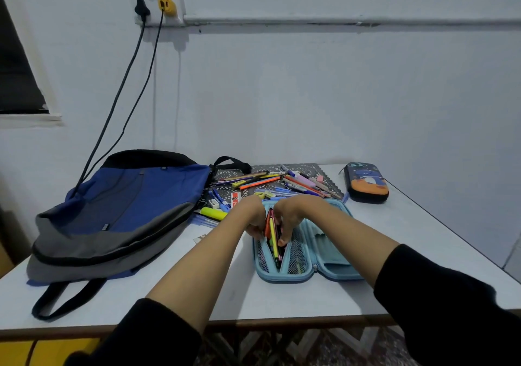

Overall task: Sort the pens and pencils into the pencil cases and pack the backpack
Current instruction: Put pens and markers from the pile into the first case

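Seemingly, left hand (251,215) and right hand (291,215), each grip around pens (273,237) in open case (334,255); second case (366,183), one backpack (127,205).

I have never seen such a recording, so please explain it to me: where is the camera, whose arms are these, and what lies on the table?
There is no machine here. A person wears one camera on the head, so the picture looks forward and down at that person's own arms. The left hand and the right hand together grip a bundle of pens and hold it inside an open light-blue pencil case on the white table. To the left lies a blue and grey backpack. Behind the open case, more loose pens and pencils lie on a patterned mat. At the far right lies a second, dark pencil case, which is closed.
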